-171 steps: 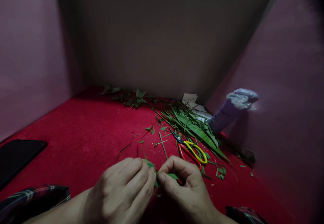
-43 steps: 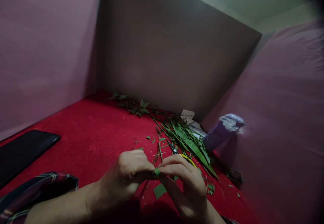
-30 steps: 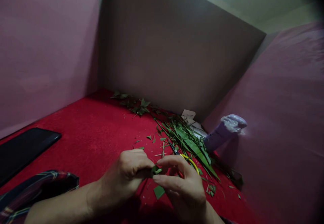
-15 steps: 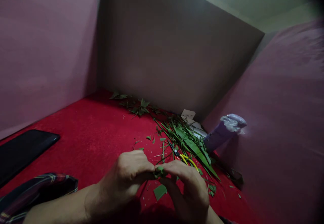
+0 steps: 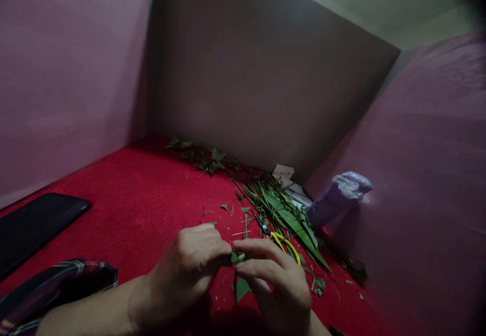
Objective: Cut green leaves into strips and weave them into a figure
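My left hand (image 5: 190, 265) and my right hand (image 5: 277, 285) meet at the near middle of a red cloth surface (image 5: 132, 209). Both pinch a small folded green leaf strip (image 5: 237, 258) between thumbs and fingertips, and a thin end of it hangs down between the hands. A cut leaf piece (image 5: 241, 288) lies on the cloth just below them. Scissors with yellow and red handles (image 5: 283, 242) lie right behind my right hand.
A pile of long green leaves (image 5: 284, 209) lies at the back right, with leafy sprigs (image 5: 205, 159) further back. A purple wrapped tube (image 5: 336, 199) leans on the right wall. White paper (image 5: 283, 171) sits in the corner. A black phone (image 5: 34, 222) lies at the left.
My fingers have kept working the leaf strip; the right fingers have stretched out over it and a thin end now hangs down. Since the oldest frame the view has tilted up.
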The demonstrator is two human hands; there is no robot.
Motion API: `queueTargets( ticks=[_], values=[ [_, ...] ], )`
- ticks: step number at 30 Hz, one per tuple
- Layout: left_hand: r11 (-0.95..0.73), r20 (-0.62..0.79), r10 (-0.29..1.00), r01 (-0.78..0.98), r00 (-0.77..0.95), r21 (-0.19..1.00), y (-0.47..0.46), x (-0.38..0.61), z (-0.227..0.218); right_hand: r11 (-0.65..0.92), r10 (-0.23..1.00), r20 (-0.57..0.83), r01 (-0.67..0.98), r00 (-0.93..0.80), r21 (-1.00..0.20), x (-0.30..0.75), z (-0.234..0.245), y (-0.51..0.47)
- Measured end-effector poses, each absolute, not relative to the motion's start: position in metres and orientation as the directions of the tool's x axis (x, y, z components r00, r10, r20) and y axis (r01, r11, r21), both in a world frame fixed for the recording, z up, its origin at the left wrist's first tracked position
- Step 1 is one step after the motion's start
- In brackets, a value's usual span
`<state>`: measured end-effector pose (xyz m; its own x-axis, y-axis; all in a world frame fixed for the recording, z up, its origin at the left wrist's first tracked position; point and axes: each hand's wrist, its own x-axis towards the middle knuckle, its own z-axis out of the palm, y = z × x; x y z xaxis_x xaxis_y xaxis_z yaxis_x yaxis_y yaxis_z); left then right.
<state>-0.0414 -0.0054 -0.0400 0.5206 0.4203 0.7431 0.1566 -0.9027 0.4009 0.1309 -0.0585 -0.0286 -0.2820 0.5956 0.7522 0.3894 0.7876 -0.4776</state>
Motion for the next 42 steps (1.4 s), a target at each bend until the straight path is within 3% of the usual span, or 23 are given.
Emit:
queueTargets(
  ticks=[5,10,15,21,31,42],
  values=[
    [-0.931,0.768,0.361,0.167,0.529,0.323,-0.005,-0.042,-0.04,0.753,0.628,0.758,0.383,-0.176,-0.535,0.13,-0.032,-0.059],
    [-0.934,0.772,0.354,0.165,0.528,0.315,-0.004,-0.041,-0.042,0.793,0.572,0.78,0.415,-0.253,-0.446,0.13,-0.031,-0.058],
    [-0.93,0.757,0.365,0.188,0.542,0.315,-0.006,-0.042,-0.044,0.756,0.608,0.765,0.45,-0.214,-0.476,0.13,-0.034,-0.058],
    [-0.935,0.765,0.355,0.196,0.537,0.296,-0.005,-0.041,-0.044,0.801,0.545,0.791,0.451,-0.279,-0.393,0.131,-0.034,-0.057],
    [-0.924,0.759,0.382,0.241,0.527,0.297,-0.005,-0.041,-0.042,0.791,0.576,0.764,0.431,-0.291,-0.433,0.128,-0.037,-0.059],
    [-0.932,0.783,0.363,0.209,0.506,0.297,-0.006,-0.042,-0.039,0.751,0.593,0.79,0.459,-0.153,-0.474,0.126,-0.042,-0.058]
  ],
)
